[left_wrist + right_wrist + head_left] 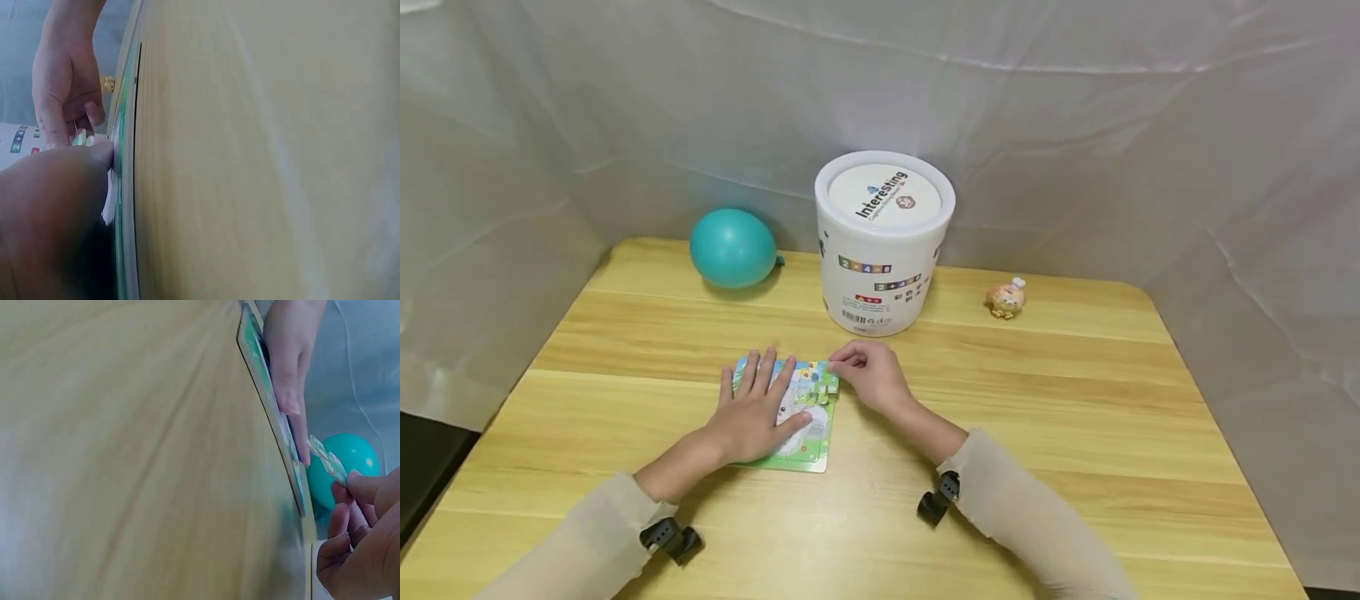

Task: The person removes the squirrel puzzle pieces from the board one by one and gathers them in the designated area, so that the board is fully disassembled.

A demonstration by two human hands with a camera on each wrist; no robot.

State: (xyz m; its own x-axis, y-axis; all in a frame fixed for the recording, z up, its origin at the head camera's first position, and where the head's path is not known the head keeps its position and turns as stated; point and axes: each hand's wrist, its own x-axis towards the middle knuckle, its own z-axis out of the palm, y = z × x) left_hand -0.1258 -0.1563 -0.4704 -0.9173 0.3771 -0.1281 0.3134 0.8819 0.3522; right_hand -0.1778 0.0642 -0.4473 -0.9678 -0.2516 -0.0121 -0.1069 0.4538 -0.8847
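Note:
A jigsaw puzzle point(816, 457) in a flat tray, with a green border and a white animal in its picture, lies on the table. My left hand point(756, 421) rests on it with straight, spread fingers, covering much of its left part. Over the upper right corner, my right hand point(877, 379) pinches a green and white puzzle piece point(329, 460) between thumb and fingertips. In the right wrist view this piece stands tilted, raised off the puzzle. The left wrist view shows the tray edge point(128, 156) from the side, the left thumb on top.
Behind the puzzle stands a white lidded bucket point(880, 250) with printed sums. A teal balloon point(733, 248) lies at the back left, and a small orange figurine point(1006, 299) with a white hat sits at the back right. Grey curtain point(1075, 150) hangs around the wooden table point(1060, 400).

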